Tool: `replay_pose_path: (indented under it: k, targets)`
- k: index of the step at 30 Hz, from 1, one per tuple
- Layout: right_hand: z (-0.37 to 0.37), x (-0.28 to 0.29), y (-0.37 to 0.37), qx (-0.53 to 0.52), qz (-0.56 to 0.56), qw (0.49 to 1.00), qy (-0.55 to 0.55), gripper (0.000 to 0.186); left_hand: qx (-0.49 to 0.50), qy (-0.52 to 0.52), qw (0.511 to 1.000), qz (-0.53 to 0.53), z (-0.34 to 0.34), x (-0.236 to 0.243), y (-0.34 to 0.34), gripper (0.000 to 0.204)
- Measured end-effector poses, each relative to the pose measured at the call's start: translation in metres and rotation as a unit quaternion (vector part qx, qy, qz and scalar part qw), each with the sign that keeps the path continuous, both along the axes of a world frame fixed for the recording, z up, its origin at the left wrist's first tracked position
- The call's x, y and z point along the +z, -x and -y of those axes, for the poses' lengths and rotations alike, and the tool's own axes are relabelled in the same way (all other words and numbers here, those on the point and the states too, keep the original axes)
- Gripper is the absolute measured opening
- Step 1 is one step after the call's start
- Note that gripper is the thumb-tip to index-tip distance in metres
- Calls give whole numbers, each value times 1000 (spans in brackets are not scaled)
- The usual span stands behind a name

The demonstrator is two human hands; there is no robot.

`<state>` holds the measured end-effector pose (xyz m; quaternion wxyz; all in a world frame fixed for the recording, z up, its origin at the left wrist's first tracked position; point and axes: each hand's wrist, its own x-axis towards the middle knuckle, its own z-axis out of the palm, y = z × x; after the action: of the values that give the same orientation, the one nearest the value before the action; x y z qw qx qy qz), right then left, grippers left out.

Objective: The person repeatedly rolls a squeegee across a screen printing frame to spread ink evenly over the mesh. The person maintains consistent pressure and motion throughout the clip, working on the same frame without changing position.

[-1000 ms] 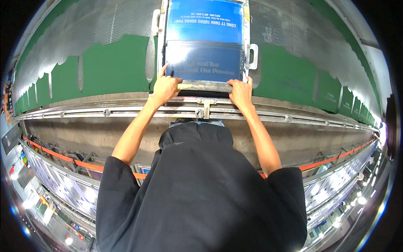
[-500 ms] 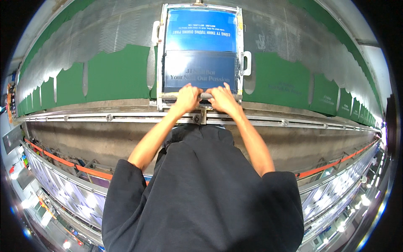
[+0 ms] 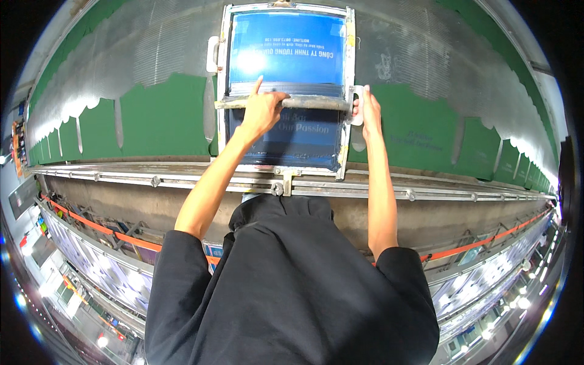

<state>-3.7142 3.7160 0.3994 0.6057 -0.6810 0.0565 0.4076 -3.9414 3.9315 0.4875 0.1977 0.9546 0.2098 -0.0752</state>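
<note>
Right hand (image 3: 371,115) on handle (image 3: 359,115) outside frame (image 3: 349,61) edge

The person wears a plain, loose black top (image 3: 292,280), its matte cloth creased into long, soft folds and bunched at the far edge. The left sleeve (image 3: 177,277) and right sleeve (image 3: 409,286) are black too, wide and short. The forearms (image 3: 210,182), left hand (image 3: 261,114) and right hand (image 3: 372,115) are bare.

Screen frame (image 3: 292,70): blue, metal-railed, near end at table's (image 3: 413,55) near edge | squeegee bar (image 3: 313,102): grey, crosswise, spanning both rails
</note>
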Motion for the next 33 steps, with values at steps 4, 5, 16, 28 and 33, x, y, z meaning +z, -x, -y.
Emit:
replay_pose_path:
  k: [4, 5, 16, 28, 33]
  targets:
    - [-21, 27, -7, -28, 34, 999, -17, 40, 26, 23, 994, 107, 51, 2, 53, 54]
    - [-23, 38, -3, -26, 59, 998, -20, 39, 36, 38, 990, 131, 68, 5, 72, 51]
    - [-96, 77, 80, -81, 151, 984, -50, 28, 63, 45, 990, 117, 66, 42, 196, 54]
    - [-335, -7, 327, -65, 197, 978, -36, 36, 73, 19, 995, 72, -180, 23, 439, 52]
    - [-360, -33, 343, -42, 310, 948, 53, 30, 79, 70, 993, 58, -212, 39, 461, 48]
